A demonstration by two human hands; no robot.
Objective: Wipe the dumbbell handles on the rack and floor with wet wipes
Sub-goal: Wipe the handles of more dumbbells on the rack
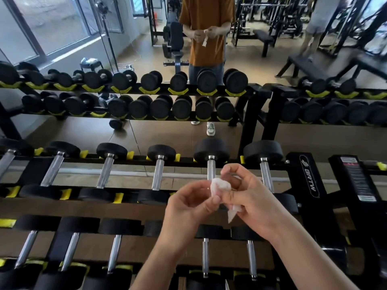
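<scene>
Down by my forearms, the lower tier of the rack (310,181) lines up its dumbbell handles (205,256): slim bright steel bars, finely textured as far as I can tell, each set between matte black round ends. Just above them, both hands are on the wet wipe (219,186). The left hand (188,204) pinches the bunched white wad from one side, the right hand (251,197) pinches it from the other, my fingers (236,172) curled, and a limp tail hangs below the right palm. I'm readying it, I reckon, not wiping yet. To do this well I'd open the wad into a flat pad wide enough to wrap a bar, then close it round and run the length with a twist, so the metal gets cleaned all round and not only on top. Straight beyond the wipe stands an upper-tier handle (211,169), apart from the cloth, with a chunky, rubbery-looking head (211,149) and yellow cradles (129,155) along the rail. Farther off, the mirror (167,130) doubles the rows.
</scene>
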